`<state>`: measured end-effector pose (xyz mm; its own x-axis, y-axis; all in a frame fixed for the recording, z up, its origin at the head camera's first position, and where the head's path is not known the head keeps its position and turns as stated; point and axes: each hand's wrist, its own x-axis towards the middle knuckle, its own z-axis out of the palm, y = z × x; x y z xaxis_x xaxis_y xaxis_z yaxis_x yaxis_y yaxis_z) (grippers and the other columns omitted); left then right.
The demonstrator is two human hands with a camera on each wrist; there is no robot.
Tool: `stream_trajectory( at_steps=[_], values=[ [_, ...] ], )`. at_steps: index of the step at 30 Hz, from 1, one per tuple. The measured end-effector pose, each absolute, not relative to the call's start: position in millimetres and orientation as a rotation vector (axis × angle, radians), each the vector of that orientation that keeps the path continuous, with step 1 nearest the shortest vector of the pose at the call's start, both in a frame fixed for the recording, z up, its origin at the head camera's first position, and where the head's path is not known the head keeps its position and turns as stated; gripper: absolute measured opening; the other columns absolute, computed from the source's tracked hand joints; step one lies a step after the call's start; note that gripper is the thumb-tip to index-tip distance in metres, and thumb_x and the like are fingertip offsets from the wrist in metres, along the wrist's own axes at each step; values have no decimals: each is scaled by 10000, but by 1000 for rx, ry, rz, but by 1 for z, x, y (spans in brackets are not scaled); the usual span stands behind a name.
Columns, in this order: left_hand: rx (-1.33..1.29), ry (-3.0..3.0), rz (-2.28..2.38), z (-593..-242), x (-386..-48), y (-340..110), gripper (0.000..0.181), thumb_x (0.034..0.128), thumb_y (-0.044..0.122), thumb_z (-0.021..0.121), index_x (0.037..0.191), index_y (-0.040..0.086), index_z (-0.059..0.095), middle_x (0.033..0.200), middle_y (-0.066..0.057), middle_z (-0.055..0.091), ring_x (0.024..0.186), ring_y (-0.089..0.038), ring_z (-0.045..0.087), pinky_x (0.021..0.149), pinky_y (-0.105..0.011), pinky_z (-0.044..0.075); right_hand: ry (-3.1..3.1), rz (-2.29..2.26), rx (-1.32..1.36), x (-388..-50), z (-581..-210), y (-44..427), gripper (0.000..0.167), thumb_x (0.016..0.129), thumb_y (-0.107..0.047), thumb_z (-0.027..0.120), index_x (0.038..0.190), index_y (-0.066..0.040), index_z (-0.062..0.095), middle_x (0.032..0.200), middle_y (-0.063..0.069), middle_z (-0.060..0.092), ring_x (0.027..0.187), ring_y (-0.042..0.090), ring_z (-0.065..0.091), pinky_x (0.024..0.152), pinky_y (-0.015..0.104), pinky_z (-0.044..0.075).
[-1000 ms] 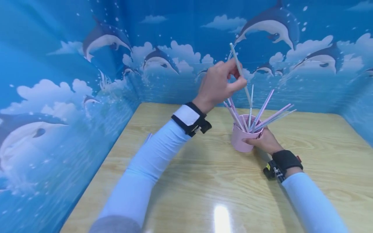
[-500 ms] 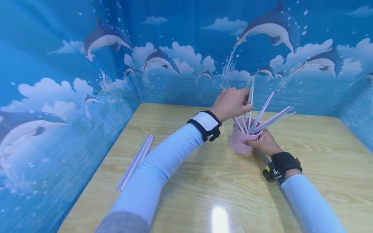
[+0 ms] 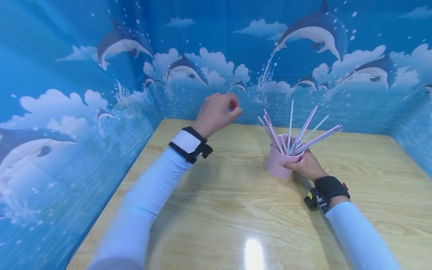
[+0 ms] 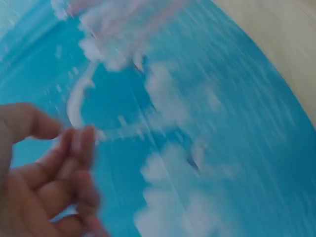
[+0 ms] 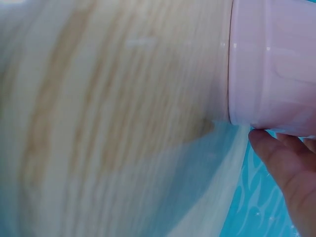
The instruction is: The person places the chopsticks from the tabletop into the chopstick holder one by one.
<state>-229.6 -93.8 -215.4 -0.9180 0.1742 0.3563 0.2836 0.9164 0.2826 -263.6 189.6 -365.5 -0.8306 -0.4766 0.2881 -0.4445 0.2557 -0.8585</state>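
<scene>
Above the back of the table hangs my left hand point(image 3: 217, 112), to the left of the pink cup point(image 3: 280, 163), with nothing between its fingers. In the left wrist view its fingers point(image 4: 84, 190) are loosely bent, blurred by motion. Several thin pink and pale blue straws point(image 3: 306, 125) stand in the cup, leaning in different directions. My right hand point(image 3: 307, 165) grips the cup from its right side, thumb toward me on the wall. The right wrist view shows the cup's smooth side point(image 5: 286, 59) and the hand point(image 5: 291, 177) against it; part of that grip is out of frame.
A wood-grain table point(image 3: 209, 210) extends beneath both arms. Blue curtains with dolphins point(image 3: 189, 71) enclose the back and sides. My left forearm sleeve point(image 3: 145, 202) covers part of the table's left side.
My left hand lowered a pale straw into the cup, released it and moved away left. The straws lying on the left, visible half a second ago, are now hidden. My right hand stayed on the cup.
</scene>
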Motion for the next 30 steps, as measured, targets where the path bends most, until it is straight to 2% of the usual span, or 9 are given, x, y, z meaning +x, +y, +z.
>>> stream_trajectory(
  at_steps=[2,3,6,9,10,14,20,26,30],
  values=[
    [-235,-2862,-385,-229,-222,-123,148,784,297,491,715,181,552,619,69,500,559,-97,418,536,-219,325,2465,-1663,-891,-263,-366,189,739,654,-40,690,1290,-106,320,1264,144,412,1156,242,386,905,139,320],
    [-163,-2935,-307,-238,-217,-138,189,776,325,509,671,172,546,595,58,485,541,-108,418,526,-233,332,2477,-1649,-883,-263,-366,190,741,656,-50,691,1293,-117,317,1265,141,412,1155,198,395,902,127,317],
    [36,-3152,-88,-273,-201,-176,276,733,381,572,616,133,548,605,-4,528,577,-171,493,606,-340,397,2511,-1612,-851,-261,-366,191,748,663,-74,691,1300,-139,305,1273,134,407,1133,60,405,888,94,310],
    [226,-3332,78,-312,-185,-203,324,684,412,626,759,99,595,791,-67,607,758,-254,548,783,-480,358,2549,-1569,-830,-261,-365,193,754,670,-98,691,1308,-148,292,1287,121,396,1114,-21,391,876,73,304],
    [267,-3372,88,-324,-180,-210,341,676,395,637,819,87,598,837,-83,611,785,-266,549,803,-488,343,2553,-1562,-828,-261,-365,193,755,671,-101,690,1310,-143,289,1294,118,388,1116,-29,383,877,71,302],
    [340,-3434,145,-356,-169,-223,399,638,350,670,895,55,591,849,-104,608,731,-249,545,749,-451,364,2545,-1552,-844,-263,-365,193,762,676,-101,687,1316,-131,275,1318,116,357,1128,-46,359,884,66,294],
    [353,-3427,242,-369,-171,-219,409,604,350,677,864,46,592,818,-102,607,699,-246,545,743,-444,370,2516,-1588,-867,-272,-374,197,768,666,-104,695,1311,-175,285,1312,76,376,1131,-35,376,886,73,300],
    [342,-3430,321,-369,-178,-211,455,598,335,666,945,53,582,928,-98,603,778,-255,564,744,-438,371,2541,-1576,-859,-281,-387,200,781,655,-128,708,1309,-195,288,1293,44,402,1110,-44,394,874,57,291],
    [227,-3468,221,-338,-186,-204,349,617,385,658,785,82,616,805,-58,624,698,-209,565,652,-380,421,2541,-1582,-864,-280,-385,200,773,653,-136,710,1303,-205,298,1283,44,413,1109,-27,401,881,74,298]
  ],
)
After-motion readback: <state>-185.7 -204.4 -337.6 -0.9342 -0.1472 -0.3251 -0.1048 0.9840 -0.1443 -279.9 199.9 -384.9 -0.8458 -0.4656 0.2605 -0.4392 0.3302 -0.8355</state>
